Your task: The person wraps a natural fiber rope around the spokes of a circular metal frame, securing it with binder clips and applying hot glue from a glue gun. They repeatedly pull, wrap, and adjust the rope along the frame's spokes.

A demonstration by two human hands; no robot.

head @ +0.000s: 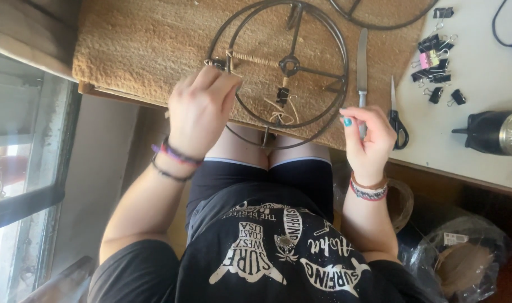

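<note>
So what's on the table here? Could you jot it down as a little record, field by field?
Left hand: at the wire frame's rim, where twine is wrapped
Right hand: raised beside the frame, fingertips pinched
Mat: under the frame
Knife: right of the frame
Scissors: beside the knife
Clips: a heap on the white table

Bench by a bright window

Daylight enters through the window (20,168) at left; a woven mat (138,45) covers the white bench (480,62).

Dark wire frame (278,73), tan mat (144,45)
</note>
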